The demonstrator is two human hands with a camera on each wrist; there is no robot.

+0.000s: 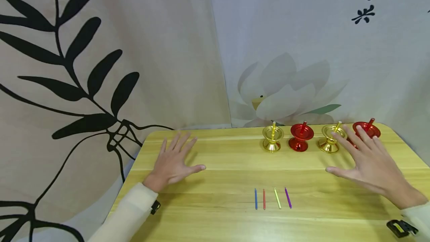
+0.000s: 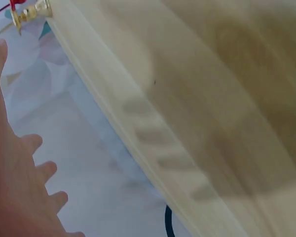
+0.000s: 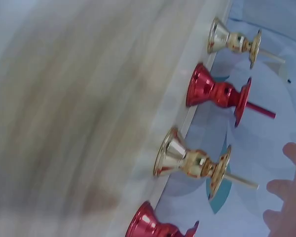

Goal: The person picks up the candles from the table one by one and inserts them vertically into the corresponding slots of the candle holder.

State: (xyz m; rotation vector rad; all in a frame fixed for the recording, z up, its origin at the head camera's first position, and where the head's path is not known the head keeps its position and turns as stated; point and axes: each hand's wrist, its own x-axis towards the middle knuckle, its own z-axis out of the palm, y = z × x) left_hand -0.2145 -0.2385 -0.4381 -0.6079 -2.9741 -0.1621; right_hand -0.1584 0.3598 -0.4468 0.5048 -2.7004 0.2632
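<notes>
My left hand (image 1: pixel 174 161) is held over the left part of the table with its fingers spread and nothing in it. On the right, my right hand (image 1: pixel 371 165) hovers palm down, fingers spread, also holding nothing; in the head view it partly covers the rightmost red candle holder (image 1: pixel 373 131). Beside that one, a gold candle holder (image 1: pixel 328 144), a red candle holder (image 1: pixel 298 145) and another gold candle holder (image 1: pixel 271 145) stand in a row. A thin stick in its own colour rises from each cup. Between the hands lie a blue stick (image 1: pixel 256 199), a red stick (image 1: pixel 264 199), a yellow-green stick (image 1: pixel 277 198) and a purple stick (image 1: pixel 288 198), side by side.
The light wooden table (image 1: pixel 218 204) ends at a far edge just behind the holders. A hanging cloth backdrop (image 1: pixel 168 47) with printed black leaves, a pale lotus and dark characters stands behind it. Black devices are strapped at both wrists.
</notes>
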